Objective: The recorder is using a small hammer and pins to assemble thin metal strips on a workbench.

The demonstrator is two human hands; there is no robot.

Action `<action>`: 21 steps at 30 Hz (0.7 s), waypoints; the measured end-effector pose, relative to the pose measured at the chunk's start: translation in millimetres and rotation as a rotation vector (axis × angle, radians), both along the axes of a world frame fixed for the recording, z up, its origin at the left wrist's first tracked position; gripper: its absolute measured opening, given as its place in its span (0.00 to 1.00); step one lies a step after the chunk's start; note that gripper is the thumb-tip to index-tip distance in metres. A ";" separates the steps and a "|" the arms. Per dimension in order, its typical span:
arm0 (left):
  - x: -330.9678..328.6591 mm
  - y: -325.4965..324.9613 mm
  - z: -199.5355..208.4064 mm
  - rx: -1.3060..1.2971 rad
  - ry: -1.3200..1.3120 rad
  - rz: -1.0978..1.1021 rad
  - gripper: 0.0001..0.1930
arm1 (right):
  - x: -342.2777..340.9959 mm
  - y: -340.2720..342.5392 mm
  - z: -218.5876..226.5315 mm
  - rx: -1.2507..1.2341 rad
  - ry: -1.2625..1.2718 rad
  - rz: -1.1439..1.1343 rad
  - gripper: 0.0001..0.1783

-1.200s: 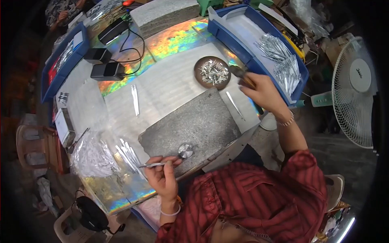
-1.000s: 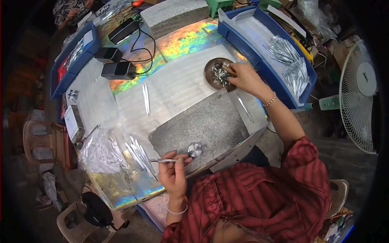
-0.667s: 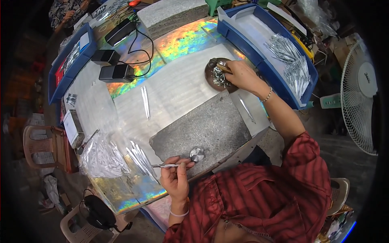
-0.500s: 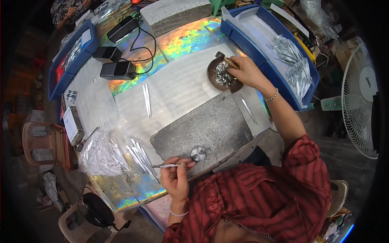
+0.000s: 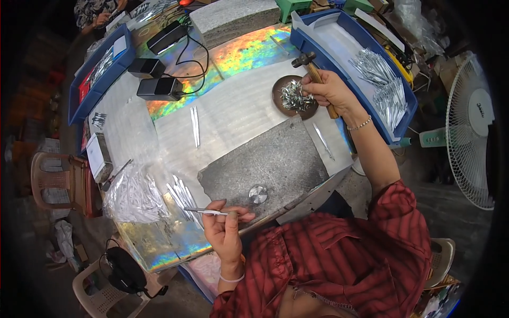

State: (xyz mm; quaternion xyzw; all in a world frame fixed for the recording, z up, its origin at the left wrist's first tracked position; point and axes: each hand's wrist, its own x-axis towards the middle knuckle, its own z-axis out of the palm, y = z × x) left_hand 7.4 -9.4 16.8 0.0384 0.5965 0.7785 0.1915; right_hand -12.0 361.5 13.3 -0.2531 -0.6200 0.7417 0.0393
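Observation:
My left hand (image 5: 224, 233) is closed, pinching a slim silver tweezer-shaped metal piece (image 5: 209, 211) level near the front edge of a grey stone slab (image 5: 275, 159). A small round shiny metal disc (image 5: 258, 194) sits on the slab, just beyond those fingers. In my right hand (image 5: 331, 91) is a hammer (image 5: 314, 71) with a wooden handle, its dark head pointing away from me. That hand is over the right rim of a brown bowl (image 5: 278, 100) of small shiny metal bits (image 5: 295, 96). Whether its fingertips also hold a bit, I cannot make out.
Silver strips (image 5: 183, 193) and a clear plastic bag (image 5: 135, 199) lie left of the slab. Two thin strips (image 5: 195, 127) rest on the white sheet. Blue trays (image 5: 352, 90) flank the table. A stone block (image 5: 233, 24) and black boxes (image 5: 159, 88) stand behind; a fan (image 5: 469, 132) stands right.
My right hand has lifted slightly up and right from the bowl, the hammer swinging more upright in it. My left hand has shifted a little left with the metal piece.

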 end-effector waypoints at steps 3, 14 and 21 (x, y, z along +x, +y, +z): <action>-1.1 -1.7 3.2 0.049 -0.053 -0.042 0.17 | 14.0 -22.1 17.8 0.019 0.026 0.059 0.09; -3.1 7.0 4.3 0.392 -0.409 -0.191 0.09 | 67.0 -131.4 55.3 -0.059 -0.033 0.360 0.10; 3.7 3.4 -10.5 0.557 -0.498 -0.222 0.12 | 71.2 -185.0 43.1 -0.028 0.119 0.493 0.09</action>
